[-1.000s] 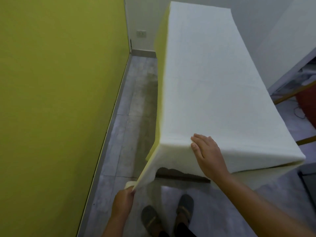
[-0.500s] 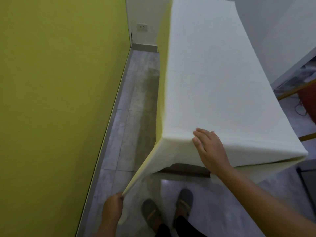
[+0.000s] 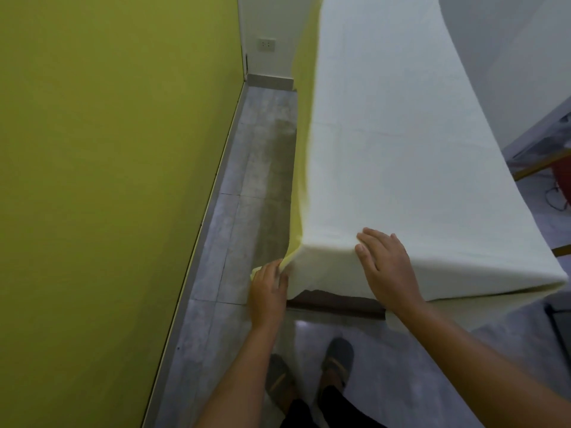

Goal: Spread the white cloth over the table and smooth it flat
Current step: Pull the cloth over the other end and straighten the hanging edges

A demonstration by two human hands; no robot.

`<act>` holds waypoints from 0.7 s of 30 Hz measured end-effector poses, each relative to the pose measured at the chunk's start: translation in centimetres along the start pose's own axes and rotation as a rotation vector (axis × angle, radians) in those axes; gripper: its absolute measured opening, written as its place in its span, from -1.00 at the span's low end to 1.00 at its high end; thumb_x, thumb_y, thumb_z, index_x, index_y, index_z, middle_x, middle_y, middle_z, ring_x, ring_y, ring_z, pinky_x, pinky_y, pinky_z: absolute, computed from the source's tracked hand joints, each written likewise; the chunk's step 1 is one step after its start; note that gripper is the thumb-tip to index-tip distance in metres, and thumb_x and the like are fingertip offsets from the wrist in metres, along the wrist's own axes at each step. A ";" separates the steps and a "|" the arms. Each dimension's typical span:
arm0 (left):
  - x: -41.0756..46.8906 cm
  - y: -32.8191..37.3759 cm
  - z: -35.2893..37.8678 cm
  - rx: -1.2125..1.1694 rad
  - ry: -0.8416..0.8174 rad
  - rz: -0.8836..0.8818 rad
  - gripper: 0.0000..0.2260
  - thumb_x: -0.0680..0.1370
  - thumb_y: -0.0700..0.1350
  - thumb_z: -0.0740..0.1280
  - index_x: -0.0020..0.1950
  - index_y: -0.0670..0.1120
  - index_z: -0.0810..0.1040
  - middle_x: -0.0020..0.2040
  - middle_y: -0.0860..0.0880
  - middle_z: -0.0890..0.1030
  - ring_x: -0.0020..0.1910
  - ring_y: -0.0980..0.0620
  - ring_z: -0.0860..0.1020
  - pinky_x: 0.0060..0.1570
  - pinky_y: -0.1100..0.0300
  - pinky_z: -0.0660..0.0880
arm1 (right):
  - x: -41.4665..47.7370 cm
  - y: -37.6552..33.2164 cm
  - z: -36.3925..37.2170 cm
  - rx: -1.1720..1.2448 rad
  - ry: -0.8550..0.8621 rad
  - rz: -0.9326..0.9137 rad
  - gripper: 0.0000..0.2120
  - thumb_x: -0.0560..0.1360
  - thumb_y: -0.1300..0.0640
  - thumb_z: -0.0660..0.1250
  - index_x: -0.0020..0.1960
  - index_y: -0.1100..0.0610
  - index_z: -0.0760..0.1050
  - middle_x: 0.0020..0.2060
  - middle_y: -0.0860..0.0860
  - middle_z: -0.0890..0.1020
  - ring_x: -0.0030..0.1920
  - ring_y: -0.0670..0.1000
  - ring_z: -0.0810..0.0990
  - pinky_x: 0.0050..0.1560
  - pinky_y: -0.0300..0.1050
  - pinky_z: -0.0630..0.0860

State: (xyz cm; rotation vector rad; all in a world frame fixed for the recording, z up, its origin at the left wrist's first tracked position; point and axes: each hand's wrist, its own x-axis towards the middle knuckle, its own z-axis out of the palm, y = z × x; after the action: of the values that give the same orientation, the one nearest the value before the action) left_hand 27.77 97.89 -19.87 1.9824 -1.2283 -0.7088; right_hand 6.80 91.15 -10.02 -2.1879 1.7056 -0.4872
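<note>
Near corner of the cloth pinched and pinned, the long run of it lying ahead.

Nearest, the left hand (image 3: 268, 293) pinched the hanging corner of the white cloth (image 3: 386, 143) between thumb and fingers, just below and to the left of the table's near corner. The right hand (image 3: 387, 268) lay flat beside it, fingers loosely spread and pressing the cloth over the near edge. From both hands the cloth ran straight away, its long axis along the table toward the far wall, so any smoothing stroke would likely travel forward; the right hand was the better placed for it. A dark strip of the table (image 3: 336, 304) showed under the hem. The top looked nearly flat. Left lay grey floor tiles (image 3: 247, 186) and a yellow-green wall (image 3: 108, 180), with a wall socket (image 3: 266, 44) beyond.
</note>
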 end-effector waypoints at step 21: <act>-0.6 8.7 -2.2 -0.019 0.370 -0.057 -0.61 0.53 -0.38 0.13 0.32 -0.13 0.45 0.30 -0.13 0.51 0.29 -0.11 0.46 0.25 -0.01 0.42 | -2.3 5.4 -4.1 0.208 0.105 -0.005 -0.71 0.61 0.10 0.17 0.29 0.10 0.49 0.30 0.00 0.51 0.33 -0.03 0.39 0.32 -0.16 0.29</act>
State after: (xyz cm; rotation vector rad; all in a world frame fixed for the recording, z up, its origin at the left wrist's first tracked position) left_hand 24.45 96.30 -11.63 2.0264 -0.9431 -0.3557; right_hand -0.27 91.93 -9.02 -2.0511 1.6210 -0.7576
